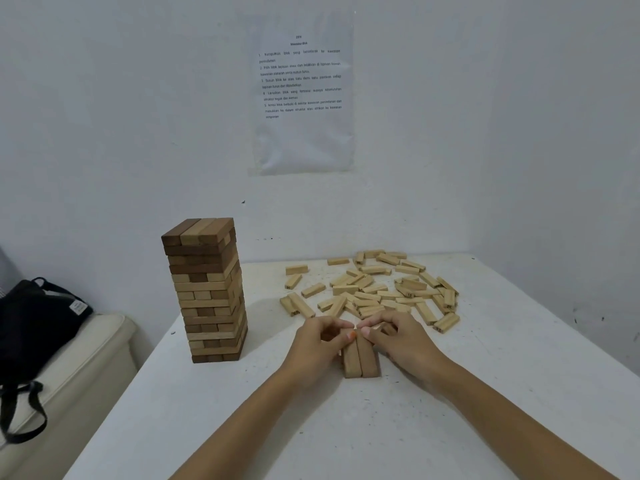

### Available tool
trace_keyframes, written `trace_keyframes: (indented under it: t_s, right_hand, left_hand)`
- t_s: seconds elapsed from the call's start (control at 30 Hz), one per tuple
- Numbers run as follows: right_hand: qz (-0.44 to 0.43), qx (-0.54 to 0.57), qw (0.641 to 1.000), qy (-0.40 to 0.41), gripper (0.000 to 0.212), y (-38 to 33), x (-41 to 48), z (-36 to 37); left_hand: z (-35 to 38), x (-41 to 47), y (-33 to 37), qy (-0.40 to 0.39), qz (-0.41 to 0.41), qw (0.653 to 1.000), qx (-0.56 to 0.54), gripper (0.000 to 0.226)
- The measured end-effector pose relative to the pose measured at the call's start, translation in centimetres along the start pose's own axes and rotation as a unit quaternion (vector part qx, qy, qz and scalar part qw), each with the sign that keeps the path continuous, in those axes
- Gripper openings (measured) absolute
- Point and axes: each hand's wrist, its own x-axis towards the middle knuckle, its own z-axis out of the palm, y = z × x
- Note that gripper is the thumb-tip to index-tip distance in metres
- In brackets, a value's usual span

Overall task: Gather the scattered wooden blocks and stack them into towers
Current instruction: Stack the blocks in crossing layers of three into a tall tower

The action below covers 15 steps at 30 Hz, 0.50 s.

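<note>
A tall tower of wooden blocks stands on the left part of the white table. A heap of several loose pale blocks lies scattered at the back right. In front of the heap, a small row of blocks lies flat side by side, pointing toward me. My left hand grips the row's left side with curled fingers. My right hand grips its right side, and the far ends of the blocks are hidden under my fingers.
A black bag rests on a cream cushioned seat left of the table. A printed sheet hangs on the white wall behind. The table's right corner meets the walls.
</note>
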Motion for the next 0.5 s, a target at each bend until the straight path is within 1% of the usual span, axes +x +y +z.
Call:
trace_keyframes:
  t_s: [0.07,0.2,0.3,0.37,0.43,0.5]
  right_hand:
    - [-0.01,-0.02,1.0,0.0,0.007,0.1,0.0,0.1]
    - [-0.013,-0.056,0.998,0.002,0.008,0.2,-0.2,0.3]
    - [-0.017,-0.1,0.995,0.002,0.009,0.1,-0.5,0.4]
    - [0.03,-0.063,0.998,0.006,0.015,-0.1,-0.2,0.2]
    - [0.111,0.021,0.994,0.002,0.023,-0.6,0.1,-0.2]
    - [0.142,0.056,0.988,0.01,0.028,-0.8,0.4,-0.9]
  left_hand:
    - [0.2,0.0,-0.3,0.012,0.008,0.999,0.036,0.014]
    - [0.6,0.1,-0.6,0.018,0.003,0.998,0.054,0.019]
    - [0.8,-0.2,-0.7,0.04,0.011,0.996,0.075,0.019]
    - [1.0,-0.3,-0.7,0.055,0.019,0.993,0.103,0.019]
    - [1.1,-0.3,-0.7,0.057,0.021,0.991,0.118,0.019]
    - [0.9,-0.3,-0.6,0.053,0.013,0.992,0.116,0.019]
